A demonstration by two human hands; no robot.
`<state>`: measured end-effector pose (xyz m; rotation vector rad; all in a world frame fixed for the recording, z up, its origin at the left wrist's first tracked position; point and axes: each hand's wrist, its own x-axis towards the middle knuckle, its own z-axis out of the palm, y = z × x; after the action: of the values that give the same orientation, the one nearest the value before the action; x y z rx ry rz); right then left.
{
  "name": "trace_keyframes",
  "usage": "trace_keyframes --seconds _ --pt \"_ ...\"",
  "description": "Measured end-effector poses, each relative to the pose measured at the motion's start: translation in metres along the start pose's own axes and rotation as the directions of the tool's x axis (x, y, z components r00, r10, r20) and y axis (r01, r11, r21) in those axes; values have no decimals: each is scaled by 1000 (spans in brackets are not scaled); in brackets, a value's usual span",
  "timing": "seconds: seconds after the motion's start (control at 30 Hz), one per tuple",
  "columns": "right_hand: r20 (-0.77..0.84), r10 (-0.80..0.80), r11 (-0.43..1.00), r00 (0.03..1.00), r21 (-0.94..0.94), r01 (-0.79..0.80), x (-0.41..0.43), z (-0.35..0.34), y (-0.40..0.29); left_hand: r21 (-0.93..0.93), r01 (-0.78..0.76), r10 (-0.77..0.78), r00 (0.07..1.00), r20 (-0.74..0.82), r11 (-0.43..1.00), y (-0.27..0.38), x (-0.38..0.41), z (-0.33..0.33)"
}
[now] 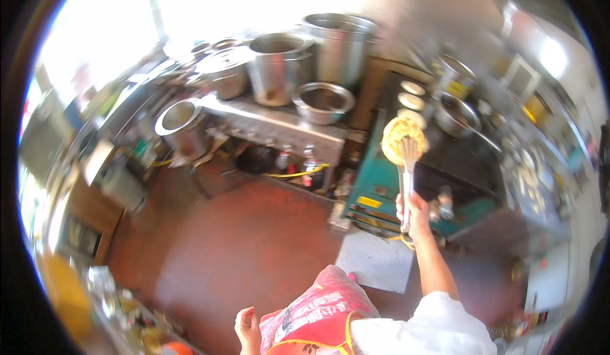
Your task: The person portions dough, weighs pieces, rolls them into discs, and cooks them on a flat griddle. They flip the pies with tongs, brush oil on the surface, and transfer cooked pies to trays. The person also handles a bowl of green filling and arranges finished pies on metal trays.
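Note:
My right hand (pixel 417 216) grips a pair of metal tongs (pixel 408 183) by the handles. The slotted end of the tongs is on a round, yellowish-browned flatbread (pixel 391 140), which is held up over the left part of a dark griddle (pixel 457 183). Behind it, pale round flatbreads (pixel 411 101) lie in a row on the griddle. Down beside the red apron (pixel 314 326) hangs my left hand (pixel 249 330), away from the cooking surfaces. Its fingers look loosely bent, and nothing is visible in them.
Left of the griddle is a steel stove (pixel 286 128) with tall stockpots (pixel 274 76) and a wide pot (pixel 324 104). A saucepan (pixel 455 121) stands at the griddle's right side, its handle sticking out. A grey board (pixel 376 262) lies on the red floor (pixel 228 240).

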<state>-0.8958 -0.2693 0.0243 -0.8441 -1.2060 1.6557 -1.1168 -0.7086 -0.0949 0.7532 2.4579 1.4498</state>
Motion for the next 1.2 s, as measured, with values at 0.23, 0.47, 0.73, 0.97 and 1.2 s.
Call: trace_keyframes --seconds 0.23,0.47,0.73,0.97,1.2 --pt "581 210 978 786 -117 -175 -65 189 62 27 262 -243 926 -290 965 -63 -65 -93" --pt "885 457 871 89 -424 -247 -165 390 131 -434 355 -544 696 -468 828 -82 -84 -161" --pt "612 560 777 -558 -622 98 -324 569 206 -574 91 -578 225 -784 814 -84 -98 -310" --pt "80 428 827 -900 -436 354 -500 677 242 -582 -128 -580 -394 -713 803 -117 -191 -344" --pt "-341 383 889 -858 -117 443 -674 687 238 -522 -284 -544 -705 -455 804 -109 -283 -349"
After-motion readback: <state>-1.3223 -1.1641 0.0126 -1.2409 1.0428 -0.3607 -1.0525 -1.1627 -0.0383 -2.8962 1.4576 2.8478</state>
